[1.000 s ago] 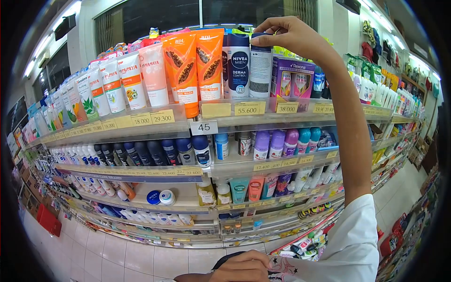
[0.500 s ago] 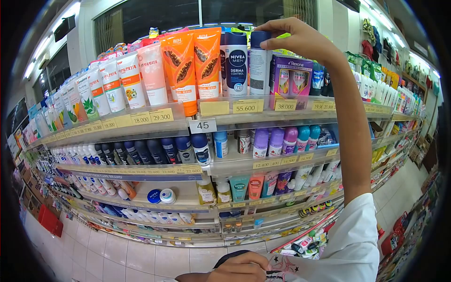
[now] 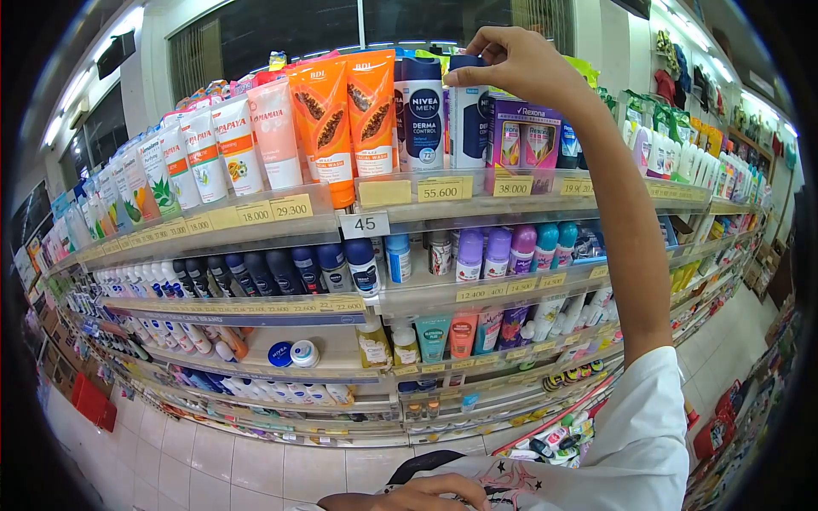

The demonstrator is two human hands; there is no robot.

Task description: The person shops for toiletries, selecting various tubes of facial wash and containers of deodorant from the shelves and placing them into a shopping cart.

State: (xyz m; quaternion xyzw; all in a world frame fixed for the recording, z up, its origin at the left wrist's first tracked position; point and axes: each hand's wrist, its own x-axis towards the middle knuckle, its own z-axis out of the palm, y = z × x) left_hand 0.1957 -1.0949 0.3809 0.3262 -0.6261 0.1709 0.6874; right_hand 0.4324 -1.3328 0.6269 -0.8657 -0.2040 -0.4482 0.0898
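My right hand (image 3: 511,61) is raised to the top shelf (image 3: 477,204) and pinches the dark cap of a white spray bottle (image 3: 469,128), which stands upright next to a Nivea Men tube (image 3: 423,106). A purple Rexona box (image 3: 524,136) stands just right of the bottle. My left hand (image 3: 422,496) is at the bottom edge of the view, fingers curled against a dark object at my chest; what it holds is mostly hidden.
Orange BDI papaya tubes (image 3: 345,119) and white Papaya tubes (image 3: 234,149) fill the top shelf to the left. Roll-on deodorants (image 3: 503,251) line the shelf below. A sign reading 45 (image 3: 365,225) hangs at the shelf edge. Tiled floor (image 3: 204,460) lies below.
My right hand stays on the bottle's cap and has turned the bottle a little on the shelf. My left hand has dropped lower in the view.
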